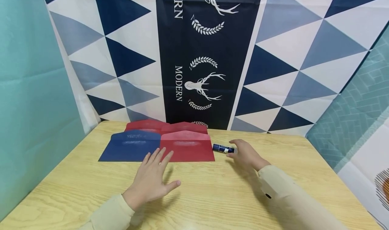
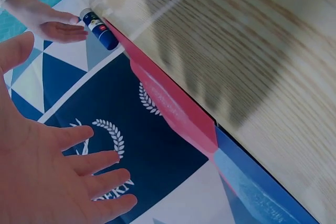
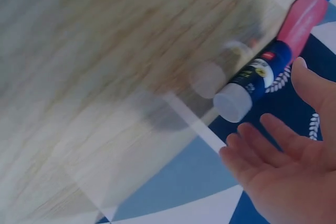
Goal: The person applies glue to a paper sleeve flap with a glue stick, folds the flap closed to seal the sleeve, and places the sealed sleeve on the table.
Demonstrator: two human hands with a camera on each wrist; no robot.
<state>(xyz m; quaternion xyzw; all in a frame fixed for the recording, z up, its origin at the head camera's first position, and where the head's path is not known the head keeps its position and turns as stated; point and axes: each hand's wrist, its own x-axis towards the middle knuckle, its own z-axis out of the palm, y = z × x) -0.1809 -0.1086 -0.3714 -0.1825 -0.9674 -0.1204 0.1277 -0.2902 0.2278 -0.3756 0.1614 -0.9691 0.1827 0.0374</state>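
Note:
A dark blue glue stick (image 1: 223,148) with a pale end lies on the table beside the front red envelope. My right hand (image 1: 245,153) is at its pale end, fingers loosely bent; in the right wrist view a gap shows between that hand (image 3: 294,166) and the glue stick (image 3: 251,83). Fingers spread, my left hand (image 1: 152,181) hovers near the lower edges of a blue envelope (image 1: 129,152) and a red envelope (image 1: 189,152), holding nothing. Whitish streaks mark the raised flaps of both envelopes. Another two red envelopes (image 1: 146,125) stick out behind them, mostly hidden.
Pale wood-grain table (image 1: 206,203) surrounds the envelopes. Along its back edge hangs a patterned cloth (image 1: 212,48) with triangles and deer heads. A teal sheet (image 1: 36,88) borders the left side, and more patterned fabric (image 1: 358,122) the right.

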